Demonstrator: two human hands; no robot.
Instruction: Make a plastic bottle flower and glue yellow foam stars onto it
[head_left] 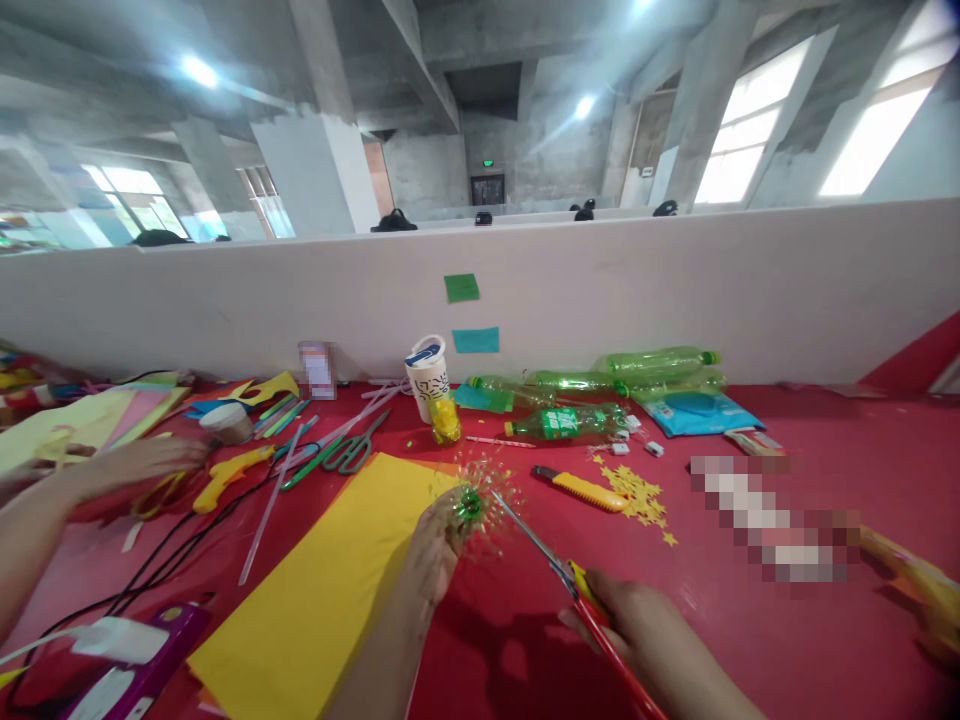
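Note:
Near the middle, my left hand is closed round a cut green plastic bottle piece, whose thin clear strips fan outward. My right hand grips red-handled scissors. Their blades point up and left, the tips close to the fringe. Whether the tips touch a strip I cannot tell. Yellow paper sheets lie beneath and beside my left forearm. A yellow box cutter rests right of the fringe, beside a heap of yellow stars.
Green bottles, a white cup and a blue packet stand or lie along the partition. Left are green scissors, a yellow glue gun, black cables, a purple power strip and another person's hands.

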